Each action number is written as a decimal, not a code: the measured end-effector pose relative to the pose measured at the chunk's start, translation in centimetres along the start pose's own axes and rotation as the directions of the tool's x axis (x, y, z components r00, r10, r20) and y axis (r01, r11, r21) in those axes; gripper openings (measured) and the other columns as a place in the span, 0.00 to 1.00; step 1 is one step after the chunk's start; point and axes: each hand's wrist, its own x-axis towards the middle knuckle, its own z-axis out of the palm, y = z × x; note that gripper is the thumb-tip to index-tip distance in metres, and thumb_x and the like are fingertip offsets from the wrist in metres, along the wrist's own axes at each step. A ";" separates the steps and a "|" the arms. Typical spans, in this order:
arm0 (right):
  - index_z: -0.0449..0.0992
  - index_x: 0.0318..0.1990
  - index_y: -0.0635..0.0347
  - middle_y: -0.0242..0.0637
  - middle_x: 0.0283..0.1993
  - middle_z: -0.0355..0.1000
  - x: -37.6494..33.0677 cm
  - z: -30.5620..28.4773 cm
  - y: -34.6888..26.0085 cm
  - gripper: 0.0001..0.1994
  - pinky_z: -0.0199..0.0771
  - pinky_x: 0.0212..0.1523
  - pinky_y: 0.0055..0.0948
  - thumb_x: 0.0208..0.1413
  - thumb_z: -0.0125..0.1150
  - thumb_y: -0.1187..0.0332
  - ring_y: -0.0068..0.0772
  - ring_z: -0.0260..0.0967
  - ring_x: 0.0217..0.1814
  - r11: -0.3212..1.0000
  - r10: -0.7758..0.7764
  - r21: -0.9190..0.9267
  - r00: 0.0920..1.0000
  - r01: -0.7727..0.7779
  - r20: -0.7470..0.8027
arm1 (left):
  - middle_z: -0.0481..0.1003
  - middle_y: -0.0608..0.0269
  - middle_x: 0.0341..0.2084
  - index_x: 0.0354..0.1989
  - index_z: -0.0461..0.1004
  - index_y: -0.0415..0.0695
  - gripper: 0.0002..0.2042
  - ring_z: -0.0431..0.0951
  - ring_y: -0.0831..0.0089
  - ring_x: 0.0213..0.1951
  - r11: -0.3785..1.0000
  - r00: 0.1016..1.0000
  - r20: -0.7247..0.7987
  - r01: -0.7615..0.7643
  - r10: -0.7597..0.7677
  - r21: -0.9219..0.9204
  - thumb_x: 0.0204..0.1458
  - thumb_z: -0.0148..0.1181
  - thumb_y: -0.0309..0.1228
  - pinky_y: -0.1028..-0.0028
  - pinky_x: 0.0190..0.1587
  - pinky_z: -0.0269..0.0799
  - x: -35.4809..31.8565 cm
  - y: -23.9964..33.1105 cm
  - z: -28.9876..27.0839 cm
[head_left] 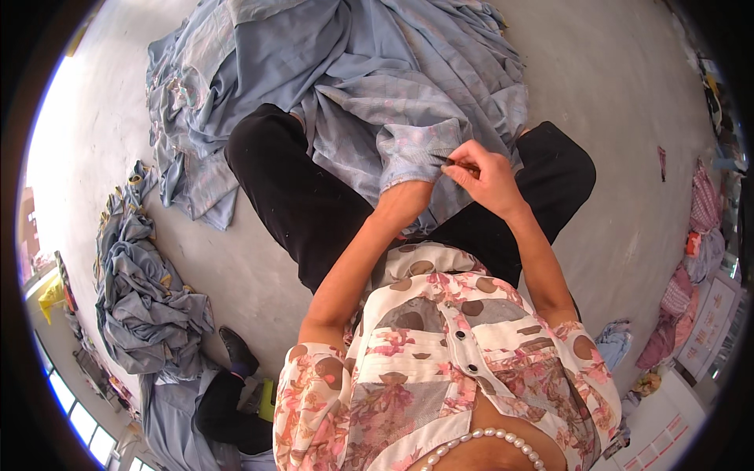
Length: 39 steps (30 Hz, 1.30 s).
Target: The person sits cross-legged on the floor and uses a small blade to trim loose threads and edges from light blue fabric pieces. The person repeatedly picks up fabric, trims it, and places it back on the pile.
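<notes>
A large spread of blue-grey cloth (pixel 353 47) lies in folds in front of me and runs up between my knees. My left hand (pixel 408 199) reaches inside a fold of it; only the wrist and back of the hand show, and the cloth hides the fingers. That raised fold (pixel 416 149) drapes over the hand like a sleeve. Close beside it, on the right, my right hand (pixel 488 179) is closed in a pinch at the fold's edge. Something small and dark shows at its fingertips, too small to name.
My black-trousered legs (pixel 294 188) are bent on either side of the cloth on the grey floor (pixel 628 157). At left lies another heap of blue-grey cloth (pixel 149 290), near another person's dark shoe (pixel 237 351). Pink checked bundles (pixel 705 200) and a white box (pixel 709 322) stand at right.
</notes>
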 end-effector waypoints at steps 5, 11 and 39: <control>0.68 0.33 0.63 0.37 0.23 0.72 0.0 0.6 -0.2 0.11 0.68 0.26 0.23 0.50 0.63 0.68 0.24 0.70 0.24 0.970 -0.011 -0.240 0.992 0.041 0.126 | 0.61 0.45 0.55 0.55 0.62 0.38 0.19 0.57 0.48 0.59 1.000 0.999 0.047 0.015 -0.015 -0.009 0.54 0.42 0.27 0.62 0.61 0.51 -0.1 -0.6 1.0; 0.69 0.36 0.63 0.31 0.26 0.71 0.0 0.9 2.1 0.12 0.66 0.26 0.20 0.52 0.62 0.65 0.20 0.67 0.25 0.965 0.125 0.247 0.985 -0.093 -0.116 | 0.57 0.44 0.58 0.58 0.60 0.39 0.21 0.54 0.47 0.61 0.977 0.990 0.088 -0.127 0.113 0.172 0.53 0.43 0.27 0.61 0.62 0.47 0.6 -0.4 0.7; 0.72 0.36 0.64 0.30 0.26 0.70 -2.4 6.8 1.0 0.07 0.62 0.26 0.17 0.53 0.58 0.71 0.13 0.61 0.26 0.917 0.216 0.350 0.976 -0.193 -0.027 | 0.75 0.57 0.30 0.40 0.71 0.38 0.13 0.76 0.66 0.31 -0.379 0.779 0.385 0.205 -0.495 -0.902 0.49 0.55 0.33 0.70 0.36 0.74 0.5 -3.9 1.0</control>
